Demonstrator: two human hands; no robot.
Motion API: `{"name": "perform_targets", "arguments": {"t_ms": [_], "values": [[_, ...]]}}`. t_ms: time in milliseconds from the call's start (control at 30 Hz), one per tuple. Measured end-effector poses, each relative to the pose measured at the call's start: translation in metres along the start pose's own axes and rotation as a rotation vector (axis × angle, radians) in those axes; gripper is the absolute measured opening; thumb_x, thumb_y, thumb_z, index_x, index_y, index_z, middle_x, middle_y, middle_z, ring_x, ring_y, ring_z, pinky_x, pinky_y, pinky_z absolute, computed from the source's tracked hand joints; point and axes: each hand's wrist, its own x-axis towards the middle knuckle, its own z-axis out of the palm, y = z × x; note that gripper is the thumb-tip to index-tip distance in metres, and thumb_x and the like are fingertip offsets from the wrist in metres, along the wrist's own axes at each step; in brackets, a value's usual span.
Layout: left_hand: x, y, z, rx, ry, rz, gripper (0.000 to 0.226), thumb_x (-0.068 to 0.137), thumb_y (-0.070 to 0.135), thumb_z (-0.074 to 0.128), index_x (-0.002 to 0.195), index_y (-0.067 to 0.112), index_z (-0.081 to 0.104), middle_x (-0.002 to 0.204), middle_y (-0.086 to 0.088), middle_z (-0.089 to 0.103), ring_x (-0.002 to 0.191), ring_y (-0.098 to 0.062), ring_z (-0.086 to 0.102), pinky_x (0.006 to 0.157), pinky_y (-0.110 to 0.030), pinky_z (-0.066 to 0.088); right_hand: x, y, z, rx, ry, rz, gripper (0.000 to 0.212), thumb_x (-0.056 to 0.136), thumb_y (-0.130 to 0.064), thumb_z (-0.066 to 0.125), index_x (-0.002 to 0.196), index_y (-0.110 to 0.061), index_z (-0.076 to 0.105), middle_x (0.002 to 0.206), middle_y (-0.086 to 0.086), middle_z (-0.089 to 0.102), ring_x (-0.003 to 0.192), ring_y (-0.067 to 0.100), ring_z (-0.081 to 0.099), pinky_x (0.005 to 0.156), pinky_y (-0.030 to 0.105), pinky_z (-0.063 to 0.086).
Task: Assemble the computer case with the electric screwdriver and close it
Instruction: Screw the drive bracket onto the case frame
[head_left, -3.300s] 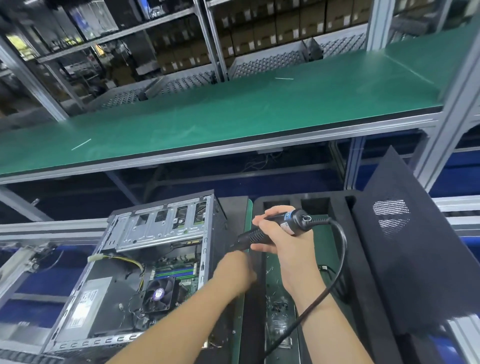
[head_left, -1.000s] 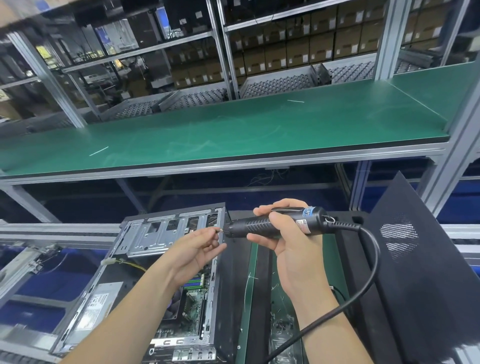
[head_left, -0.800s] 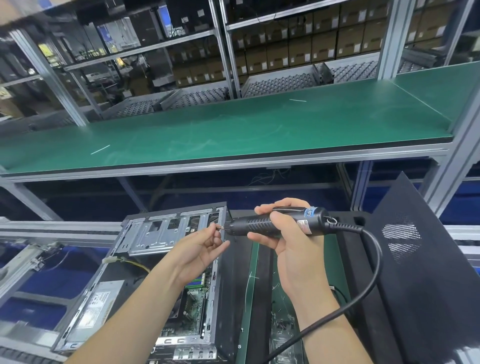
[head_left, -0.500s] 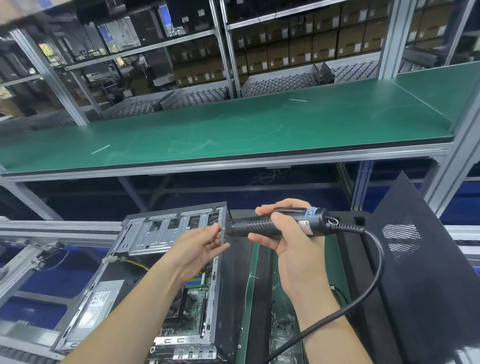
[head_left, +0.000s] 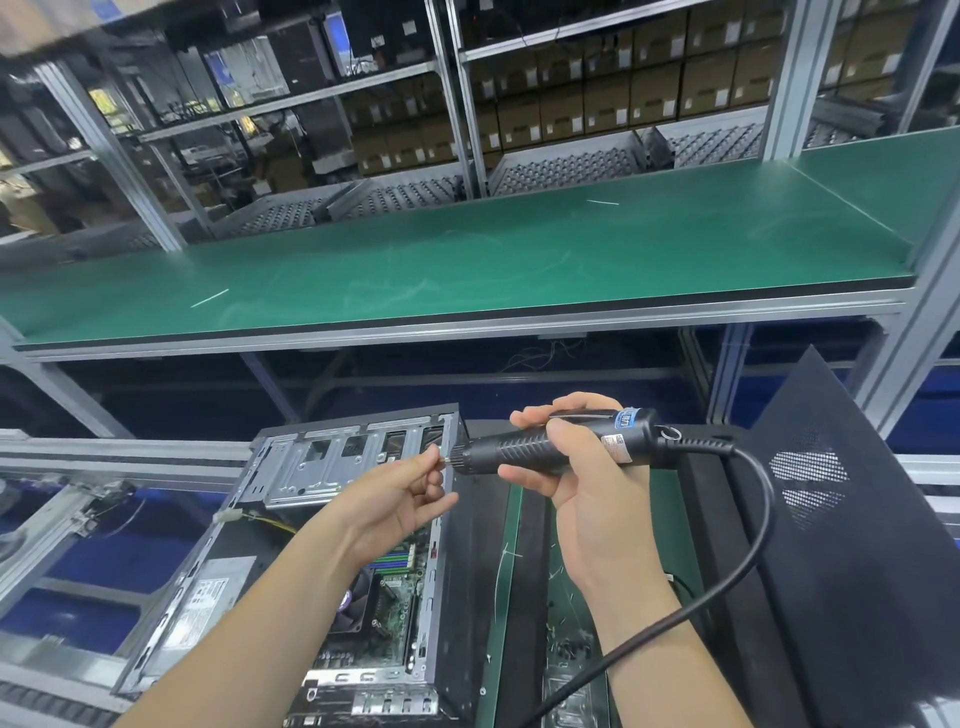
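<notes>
An open computer case (head_left: 332, 545) lies on its side at the lower left, its uncovered side facing up. Inside it are a metal drive cage (head_left: 343, 462) at the far end, a labelled power supply (head_left: 208, 603) along the left, and a green circuit board with a fan (head_left: 358, 605) nearer the viewer. A yellow wire with a white plug (head_left: 228, 517) lies just below the cage.

Above the case's far right corner, the right hand (head_left: 582, 499) is wrapped around a black electric screwdriver (head_left: 550, 448), held level with its tip pointing left. The left hand (head_left: 400, 501) is raised palm up to meet that tip, thumb and forefinger pinching at the bit; whatever sits between them is too small to make out. The other fingers are loosely curled. A thick black cable (head_left: 717, 571) leaves the tool's right end, loops down and runs back under the right forearm.

Right of the case lies a narrow green mat (head_left: 501, 597), then black foam trays (head_left: 524, 623) with small parts scattered in them. A dark side panel (head_left: 857, 545) with two perforated vent patches leans tilted at the far right.

Beyond, a long green counter (head_left: 467, 260) on an aluminium frame crosses the whole view. Behind it, metal racks hold rows of brown cardboard boxes (head_left: 597, 98).
</notes>
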Motion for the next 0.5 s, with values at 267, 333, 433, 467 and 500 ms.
{"name": "perform_targets", "arguments": {"t_ms": [267,333,433,467,500], "values": [[-0.008,-0.009,0.009,-0.271,0.163,-0.059,0.021,0.079,0.026,0.08,0.074,0.008,0.071,0.066,0.0,0.055,0.055,-0.01,0.055,0.06,-0.028,0.061,0.004,0.008,0.009,-0.144,-0.044,0.029,0.024,0.088,-0.011,0.067,0.108,-0.025,0.073,0.109,0.019,0.076,0.105,0.037,0.074,0.061,0.043,0.063],[-0.014,-0.011,0.006,-0.348,0.171,-0.08,0.021,0.077,0.026,0.08,0.075,0.007,0.07,0.066,0.0,0.054,0.057,-0.01,0.056,0.058,-0.027,0.06,0.006,0.013,0.016,-0.168,-0.065,0.042,0.023,0.088,-0.011,0.068,0.109,-0.021,0.072,0.108,0.018,0.076,0.103,0.037,0.075,0.059,0.042,0.062],[-0.02,-0.013,-0.001,-0.454,0.193,-0.078,0.023,0.075,0.025,0.08,0.078,0.006,0.068,0.066,0.0,0.057,0.057,-0.009,0.057,0.056,-0.027,0.06,0.009,0.024,0.033,-0.201,-0.076,0.052,0.022,0.088,-0.01,0.068,0.109,-0.015,0.069,0.104,0.019,0.076,0.102,0.038,0.074,0.055,0.04,0.06],[-0.021,-0.013,-0.005,-0.483,0.202,-0.072,0.023,0.074,0.025,0.081,0.078,0.006,0.068,0.066,0.0,0.058,0.056,-0.009,0.058,0.056,-0.027,0.06,0.01,0.029,0.04,-0.212,-0.075,0.057,0.021,0.087,-0.01,0.067,0.108,-0.014,0.068,0.103,0.019,0.076,0.101,0.039,0.074,0.055,0.039,0.059],[-0.022,-0.011,-0.01,-0.508,0.212,-0.066,0.023,0.074,0.025,0.081,0.076,0.006,0.069,0.066,-0.001,0.058,0.055,-0.01,0.059,0.056,-0.027,0.061,0.012,0.034,0.046,-0.223,-0.074,0.063,0.021,0.086,-0.009,0.067,0.107,-0.014,0.068,0.103,0.019,0.076,0.101,0.039,0.074,0.055,0.039,0.059]]}}
